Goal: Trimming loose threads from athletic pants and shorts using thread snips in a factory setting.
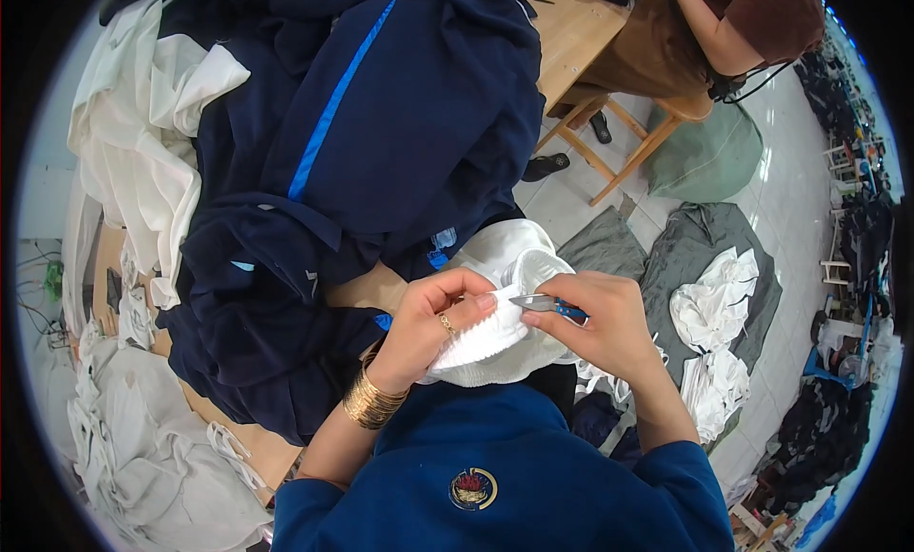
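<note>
A big heap of navy jackets (pixel 381 124), smooth cloth with a bright blue stripe, covers most of the wooden table (pixel 571 29). To the left of the heap lies a crumpled pile of white cloth (pixel 143 133), soft and creased. On the tiled floor to the right of the heap, grey sheets (pixel 700 257) carry more white pieces. Beyond the heap's far right corner another person sits on a wooden stool (pixel 657 124).

Just below the heap, the white garment (pixel 495 338) sits between both hands, its ribbed knit edge folded over. The left hand (pixel 428 328), with a gold ring and stacked gold bangles (pixel 371 400), pinches that ribbed edge. The right hand (pixel 609 324) is closed around a small thread snip (pixel 543 305) with blue handle and metal tip, which touches the white fabric. A round gold and red badge (pixel 473 488) sits on the wearer's blue top, below the garment.
</note>
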A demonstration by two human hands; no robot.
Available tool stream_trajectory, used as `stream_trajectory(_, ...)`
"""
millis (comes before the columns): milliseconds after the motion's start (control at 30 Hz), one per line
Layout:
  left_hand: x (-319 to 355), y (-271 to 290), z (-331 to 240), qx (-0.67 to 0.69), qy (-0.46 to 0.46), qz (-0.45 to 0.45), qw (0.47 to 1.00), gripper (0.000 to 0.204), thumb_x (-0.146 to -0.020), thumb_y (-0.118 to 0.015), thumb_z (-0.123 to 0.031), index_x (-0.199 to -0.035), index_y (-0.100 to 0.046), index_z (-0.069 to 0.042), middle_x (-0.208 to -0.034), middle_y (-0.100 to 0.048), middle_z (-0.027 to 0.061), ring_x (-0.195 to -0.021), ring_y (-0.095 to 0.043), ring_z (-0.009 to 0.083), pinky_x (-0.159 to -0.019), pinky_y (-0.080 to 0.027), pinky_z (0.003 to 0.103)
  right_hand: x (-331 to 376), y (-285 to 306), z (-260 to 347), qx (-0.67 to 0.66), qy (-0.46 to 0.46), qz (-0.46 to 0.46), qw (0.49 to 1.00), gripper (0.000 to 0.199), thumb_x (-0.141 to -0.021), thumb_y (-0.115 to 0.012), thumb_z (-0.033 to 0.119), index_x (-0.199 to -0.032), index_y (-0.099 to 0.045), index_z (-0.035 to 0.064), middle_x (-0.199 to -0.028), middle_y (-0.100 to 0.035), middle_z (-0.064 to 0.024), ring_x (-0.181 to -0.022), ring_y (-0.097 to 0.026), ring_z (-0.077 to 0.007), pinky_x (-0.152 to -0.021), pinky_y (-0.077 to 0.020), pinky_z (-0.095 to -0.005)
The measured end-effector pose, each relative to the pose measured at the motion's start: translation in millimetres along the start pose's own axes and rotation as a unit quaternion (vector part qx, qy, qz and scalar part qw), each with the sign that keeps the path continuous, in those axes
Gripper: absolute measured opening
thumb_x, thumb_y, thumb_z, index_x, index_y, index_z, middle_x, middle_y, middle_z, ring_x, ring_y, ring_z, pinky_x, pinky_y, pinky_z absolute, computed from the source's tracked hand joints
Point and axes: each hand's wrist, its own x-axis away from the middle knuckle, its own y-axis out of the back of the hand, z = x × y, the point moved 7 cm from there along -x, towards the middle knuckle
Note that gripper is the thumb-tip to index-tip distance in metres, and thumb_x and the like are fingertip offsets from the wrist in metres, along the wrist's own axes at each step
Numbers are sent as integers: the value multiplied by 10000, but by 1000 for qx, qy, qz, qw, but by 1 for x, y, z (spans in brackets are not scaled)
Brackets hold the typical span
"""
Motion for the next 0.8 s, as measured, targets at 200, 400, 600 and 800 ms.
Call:
stream_trajectory(200, 2, 0, -6, -9, -19, -8, 1000, 168, -876, -559, -139, -956, -609, 0, -837, -611, 16, -736, -549, 49, -659, -434, 184, 1, 3, -6, -58, -46, 5, 997, 228, -687, -734, 181, -829, -639, 29, -657, -592, -65, -541, -526, -152, -513, -404, -245)
stream_trajectory(400, 3, 0, -5, 1, -18, -1, 1000, 169, -880, -556, -143, -951, -611, 0, -842, -612, 13, -738, -551, 48, -664, -437, 185, -2, 8, 3, -89, -58, -45, 993, 268, -711, -726, 250, -876, -632, 62, -705, -608, -56, -562, -556, -146, -525, -423, -251)
stream_trajectory(600, 2, -9, -3, -11, -9, 20, 1000, 161, -882, -552, -137, -932, -610, 5, -833, -609, 6, -733, -536, 36, -661, -431, 181, -5, -2, -6, -126, -18, -64, 990, 183, -735, -710, 153, -851, -613, 50, -744, -598, -42, -567, -495, -130, -547, -418, -232)
stream_trajectory(800, 5, -8, -4, 16, -5, 3, 1000, 150, -878, -556, -131, -912, -610, 5, -802, -605, 3, -723, -534, 38, -658, -430, 186, -5, 19, -4, -85, -107, -146, 980, 287, -761, -696, 206, -955, -543, 60, -662, -511, -33, -548, -499, -158, -537, -428, -257)
